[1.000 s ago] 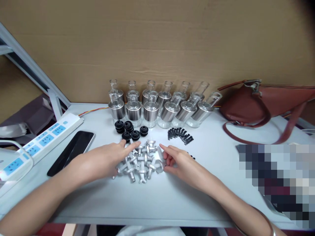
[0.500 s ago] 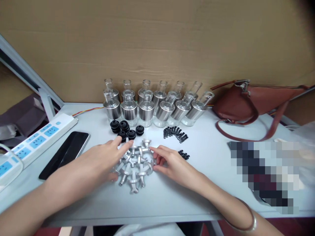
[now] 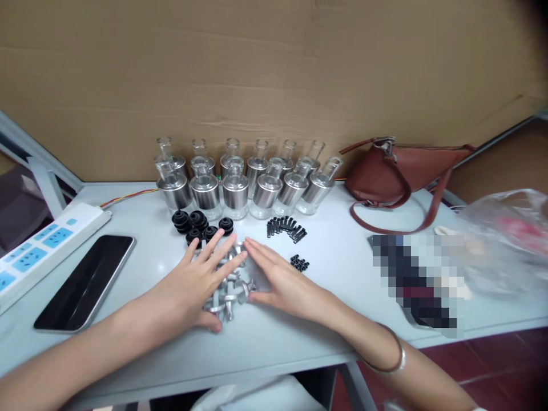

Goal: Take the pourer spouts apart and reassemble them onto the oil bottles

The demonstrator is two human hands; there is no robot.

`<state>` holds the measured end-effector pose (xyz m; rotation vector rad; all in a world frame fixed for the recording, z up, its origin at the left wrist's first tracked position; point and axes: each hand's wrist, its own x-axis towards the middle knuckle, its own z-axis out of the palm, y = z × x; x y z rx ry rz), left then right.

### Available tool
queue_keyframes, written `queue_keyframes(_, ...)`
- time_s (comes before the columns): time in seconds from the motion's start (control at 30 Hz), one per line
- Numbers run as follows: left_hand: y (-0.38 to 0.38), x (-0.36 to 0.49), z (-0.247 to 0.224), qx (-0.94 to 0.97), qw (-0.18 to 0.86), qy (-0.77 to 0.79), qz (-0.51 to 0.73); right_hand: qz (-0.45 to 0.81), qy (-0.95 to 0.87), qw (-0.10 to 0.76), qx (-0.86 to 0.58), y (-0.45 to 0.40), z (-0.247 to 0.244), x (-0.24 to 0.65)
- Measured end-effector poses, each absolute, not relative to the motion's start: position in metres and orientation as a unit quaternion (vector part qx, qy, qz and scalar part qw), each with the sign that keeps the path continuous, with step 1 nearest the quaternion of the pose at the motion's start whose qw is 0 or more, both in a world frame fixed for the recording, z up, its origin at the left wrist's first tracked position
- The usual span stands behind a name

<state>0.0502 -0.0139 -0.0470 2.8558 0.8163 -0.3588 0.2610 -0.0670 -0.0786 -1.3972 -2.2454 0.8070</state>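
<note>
- Left hand (image 3: 192, 282), fingers spread wide, palm down over the heap of silver-grey metal pieces (image 3: 230, 295); whether it touches them is hard to tell.
- Right hand (image 3: 286, 283), thumb parted from straight fingers, nothing visibly gripped, edges the heap's right side.
- Black ribbed round stoppers (image 3: 197, 220) just beyond the heap.
- Clear glass bottles with silver bands (image 3: 235, 191) farther back.

The left hand (image 3: 190, 285) covers part of the silver metal pieces (image 3: 230, 290). The left edge cuts the power strip (image 3: 45, 246). One object (image 3: 413, 279) at right is pixelated.
</note>
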Motion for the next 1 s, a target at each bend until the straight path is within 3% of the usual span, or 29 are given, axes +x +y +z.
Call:
queue_keyframes(0.2, -0.009, 0.049, -0.047, 0.945, 0.112, 0.280, -0.127, 0.302, -0.818, 0.151, -0.466, -0.068, -0.078, 0.258)
queue_keyframes(0.57, -0.007, 0.042, -0.049, 0.941, 0.132, 0.274, -0.146, 0.342, -0.812, 0.159, -0.446, -0.064, -0.071, 0.266)
queue_keyframes(1.0, -0.005, 0.041, -0.036, 0.956, 0.146, 0.242, -0.082, 0.271, -0.820, 0.149, -0.481, -0.063, -0.060, 0.277)
